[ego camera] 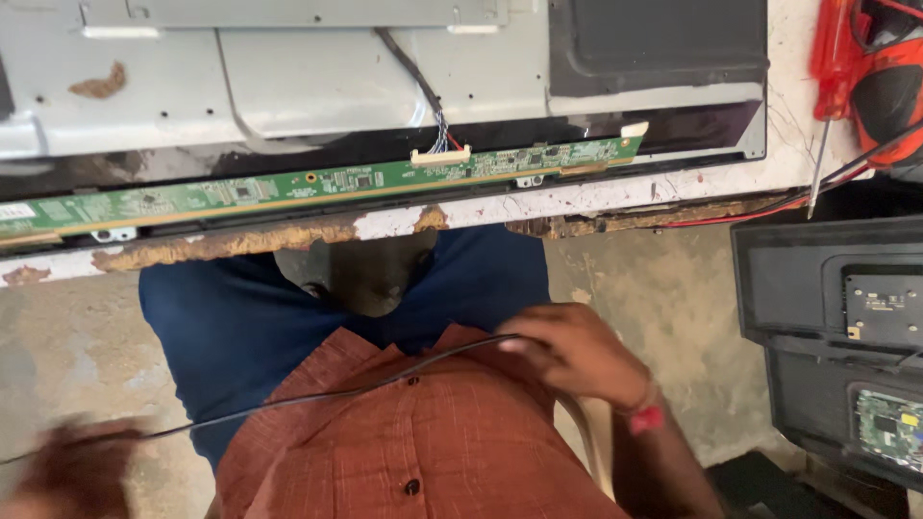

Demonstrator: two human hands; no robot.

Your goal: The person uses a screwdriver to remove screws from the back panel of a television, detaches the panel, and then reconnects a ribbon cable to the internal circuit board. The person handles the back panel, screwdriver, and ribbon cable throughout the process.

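Note:
A thin black wire [346, 389] stretches across my chest between both hands. My right hand [577, 351] pinches one end of it near my shirt, fingers closed around it. My left hand [72, 466] is blurred at the lower left corner and holds the wire's other end. Above them, a flat-panel screen lies face down on the worn white table [577, 202], with a long green circuit strip [327, 183] along its near edge and a cable plugged into a white connector [440, 156].
A red screwdriver [827, 67] and a red-and-black tool [889, 86] lie at the table's right end, with red wires trailing off. Black back covers with circuit boards [836, 336] stand on the floor at the right.

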